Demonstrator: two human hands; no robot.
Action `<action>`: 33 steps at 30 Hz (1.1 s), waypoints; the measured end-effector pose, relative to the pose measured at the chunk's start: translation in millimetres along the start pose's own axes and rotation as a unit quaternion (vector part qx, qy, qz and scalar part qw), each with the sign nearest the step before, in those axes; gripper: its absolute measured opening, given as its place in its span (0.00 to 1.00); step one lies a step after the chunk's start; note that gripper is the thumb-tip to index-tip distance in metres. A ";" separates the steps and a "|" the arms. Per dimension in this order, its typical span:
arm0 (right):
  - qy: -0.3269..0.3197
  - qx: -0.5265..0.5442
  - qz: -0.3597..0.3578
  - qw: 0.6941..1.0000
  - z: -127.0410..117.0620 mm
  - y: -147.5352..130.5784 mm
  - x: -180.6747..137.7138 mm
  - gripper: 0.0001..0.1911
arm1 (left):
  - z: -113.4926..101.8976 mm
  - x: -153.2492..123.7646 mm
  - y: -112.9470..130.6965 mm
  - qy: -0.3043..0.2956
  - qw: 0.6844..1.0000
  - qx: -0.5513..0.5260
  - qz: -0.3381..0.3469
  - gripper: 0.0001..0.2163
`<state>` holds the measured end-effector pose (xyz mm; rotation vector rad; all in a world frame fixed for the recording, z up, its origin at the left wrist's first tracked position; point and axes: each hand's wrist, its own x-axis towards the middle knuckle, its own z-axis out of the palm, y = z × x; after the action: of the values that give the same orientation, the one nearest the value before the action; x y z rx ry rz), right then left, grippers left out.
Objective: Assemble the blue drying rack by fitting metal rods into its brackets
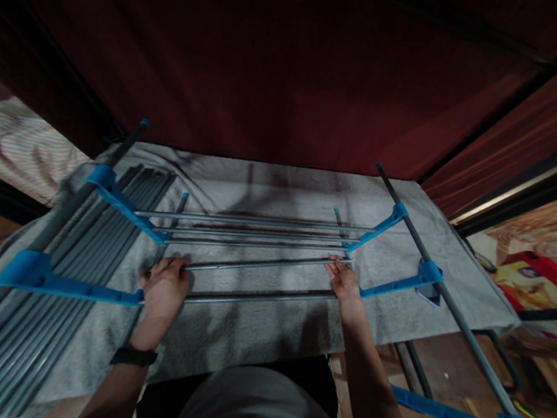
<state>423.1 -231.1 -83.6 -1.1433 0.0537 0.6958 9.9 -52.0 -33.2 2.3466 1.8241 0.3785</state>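
Observation:
A partly built rack of grey metal rods with blue plastic brackets lies on a grey cloth (254,334). My left hand (165,285) is curled round the left end of a loose grey rod (257,263), beside the left blue bracket (127,208). The fingertips of my right hand (345,282) pinch the same rod's right end, close to the right blue bracket (375,232). Three rods span the two brackets just beyond it. Another rod (258,297) lies nearer to me between the lower blue arms.
A bundle of several spare grey rods (64,278) lies on the cloth at the left. A long grey upright with blue brackets (452,316) runs down the right side. A dark red wall stands behind. A colourful box (542,279) sits at the right.

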 end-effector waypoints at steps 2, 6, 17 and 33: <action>-0.003 -0.005 -0.006 1.000 -0.4 1.6 0.7 0.09 | 0.4 -0.9 0.6 0.006 1.000 -0.001 -0.003 0.15; 0.016 -0.006 -0.022 1.000 -1.9 4.4 2.1 0.10 | -0.2 -4.0 2.3 0.030 0.999 -0.007 0.007 0.15; 0.026 -0.012 -0.011 1.000 3.0 0.1 -3.1 0.12 | -2.9 -6.7 5.8 0.002 0.999 0.039 0.018 0.18; 0.010 -0.029 0.006 1.000 2.9 -10.0 -12.2 0.13 | -14.7 -9.4 14.3 -0.048 0.993 0.090 0.055 0.22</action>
<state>417.9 -236.8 -69.5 -1.2069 0.0577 0.6992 16.8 -65.3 -16.3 2.5440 1.7571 0.1128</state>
